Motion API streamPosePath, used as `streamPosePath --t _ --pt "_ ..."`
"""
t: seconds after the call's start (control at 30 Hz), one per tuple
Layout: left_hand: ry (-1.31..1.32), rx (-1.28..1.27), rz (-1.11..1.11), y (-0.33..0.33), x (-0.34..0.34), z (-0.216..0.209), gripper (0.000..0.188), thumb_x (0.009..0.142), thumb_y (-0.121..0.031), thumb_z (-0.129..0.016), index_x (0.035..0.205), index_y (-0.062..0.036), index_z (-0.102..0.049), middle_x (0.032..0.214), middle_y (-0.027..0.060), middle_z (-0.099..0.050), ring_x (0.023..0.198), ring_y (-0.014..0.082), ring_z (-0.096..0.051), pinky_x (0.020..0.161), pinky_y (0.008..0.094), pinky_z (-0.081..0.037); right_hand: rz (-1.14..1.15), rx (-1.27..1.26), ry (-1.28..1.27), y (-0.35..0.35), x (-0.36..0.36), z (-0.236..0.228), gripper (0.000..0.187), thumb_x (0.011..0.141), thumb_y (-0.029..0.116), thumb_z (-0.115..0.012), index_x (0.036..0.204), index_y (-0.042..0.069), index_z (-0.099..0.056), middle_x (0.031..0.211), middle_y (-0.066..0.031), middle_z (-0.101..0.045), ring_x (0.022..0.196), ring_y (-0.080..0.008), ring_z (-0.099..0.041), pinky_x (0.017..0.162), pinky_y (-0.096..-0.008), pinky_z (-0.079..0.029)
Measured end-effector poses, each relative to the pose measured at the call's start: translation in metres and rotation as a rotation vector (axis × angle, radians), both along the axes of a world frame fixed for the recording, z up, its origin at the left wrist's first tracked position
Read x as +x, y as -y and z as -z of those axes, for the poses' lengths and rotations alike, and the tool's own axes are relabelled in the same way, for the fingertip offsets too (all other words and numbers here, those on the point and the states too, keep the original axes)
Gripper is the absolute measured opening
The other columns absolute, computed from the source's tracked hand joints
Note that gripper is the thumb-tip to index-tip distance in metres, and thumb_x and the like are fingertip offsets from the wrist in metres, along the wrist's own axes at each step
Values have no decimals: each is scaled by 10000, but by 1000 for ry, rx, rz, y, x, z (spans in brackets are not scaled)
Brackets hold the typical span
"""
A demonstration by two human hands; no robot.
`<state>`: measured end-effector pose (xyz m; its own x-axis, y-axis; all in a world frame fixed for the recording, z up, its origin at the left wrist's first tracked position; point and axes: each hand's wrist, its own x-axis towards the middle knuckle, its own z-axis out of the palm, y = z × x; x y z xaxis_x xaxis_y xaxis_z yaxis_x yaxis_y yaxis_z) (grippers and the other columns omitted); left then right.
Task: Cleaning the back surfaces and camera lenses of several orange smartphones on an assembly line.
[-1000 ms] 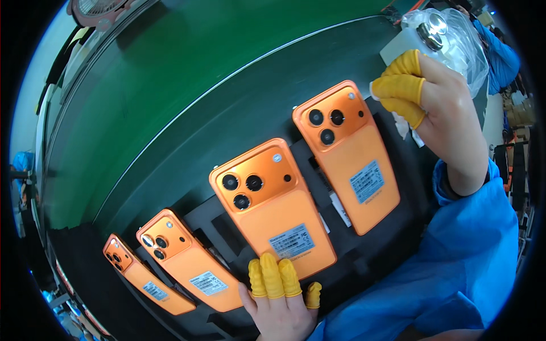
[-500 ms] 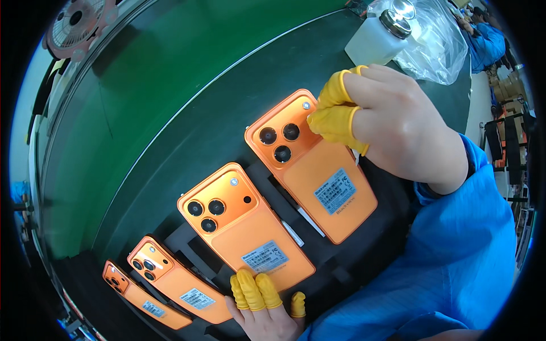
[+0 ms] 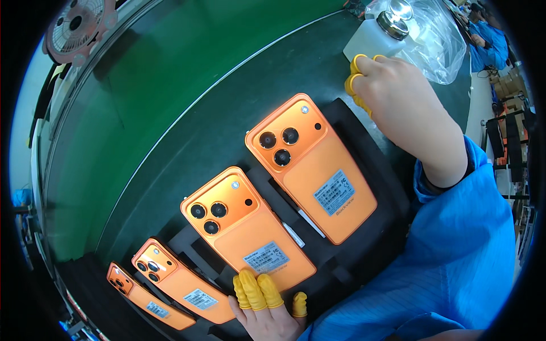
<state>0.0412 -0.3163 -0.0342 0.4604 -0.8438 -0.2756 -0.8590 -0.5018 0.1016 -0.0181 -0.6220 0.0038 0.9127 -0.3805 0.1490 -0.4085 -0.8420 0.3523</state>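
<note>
Four orange phones lie face down in a slanting row, each with a pale label. The largest in view, the right-hand phone (image 3: 307, 187), has nothing touching it. Yellow finger cots cover the fingertips of both my hands. My left hand (image 3: 267, 318) lies at the lower edge of the second phone from the right (image 3: 227, 227), its fingers stretched out on it. Up at the right, beside the white pump bottle (image 3: 369, 42), my right hand (image 3: 404, 96) is raised with curled fingers. Whatever its fingers may hold is hidden. The two smaller-looking phones (image 3: 196, 295) (image 3: 156, 307) lie farther left.
Black foam (image 3: 392, 176) lies under the phones, with white sticks (image 3: 293, 233) between them. A clear plastic bag (image 3: 435, 51) sits behind the bottle on the dark green table (image 3: 227, 113). A pink fan (image 3: 77, 25) stands far left; a person in blue (image 3: 488, 42) is at the far right.
My right hand has moved up and right, off the camera corner of the right-hand phone to beside the bottle. My left hand stays on its phone. The view has shifted slightly.
</note>
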Motion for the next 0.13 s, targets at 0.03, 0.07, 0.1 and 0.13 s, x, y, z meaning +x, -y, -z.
streamPosePath --t 0.03,0.07,0.1,0.13 --pt "6 5 -9 1 1 -2 631 816 -477 -459 1180 37 -412 1265 251 -365 1212 376 -330 995 540 -166 35 15 -26 2 2 1 111 605 5 -630 706 22 -589 785 -89 -525 747 -231 -549 668 -311 -461" --pt "24 -37 -4 2 2 -4 628 814 -475 -463 1188 27 -406 1268 247 -364 1213 376 -327 998 541 -158 68 30 -50 2 5 3 103 622 11 -620 720 29 -594 789 -86 -528 760 -235 -552 682 -311 -461" --pt "43 -78 -1 4 3 -6 626 813 -473 -466 1197 18 -401 1271 243 -364 1215 376 -324 1000 542 -150 119 60 -144 2 8 2 91 651 25 -598 740 40 -606 793 -86 -530 777 -241 -553 686 -301 -461" --pt "55 -62 -19 1 3 -9 626 813 -473 -466 1197 18 -401 1271 243 -364 1215 376 -324 1000 542 -150 161 97 -237 0 11 0 92 680 39 -576 761 51 -618 797 -85 -532 795 -247 -554 690 -292 -461"
